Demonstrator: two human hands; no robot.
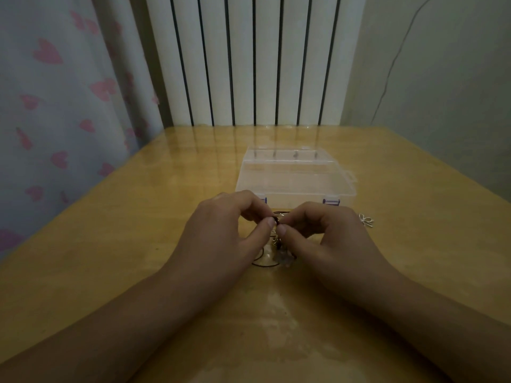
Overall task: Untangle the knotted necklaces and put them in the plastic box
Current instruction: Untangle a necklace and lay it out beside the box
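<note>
A tangle of necklaces (276,244), a dark cord looped with a pale chain and a small charm, hangs between my hands just above the wooden table. My left hand (221,225) pinches the knot from the left with thumb and fingers. My right hand (326,230) pinches the same knot from the right, thumb tips almost touching. A loop of dark cord rests on the table below them. The clear plastic box (296,175) lies shut just behind my hands, with blue clasps on its near side.
A small silver flower-shaped pendant (366,219) lies on the table (110,244) to the right of my right hand. A radiator stands behind the table's far edge, a heart-patterned curtain at left, a wall at right.
</note>
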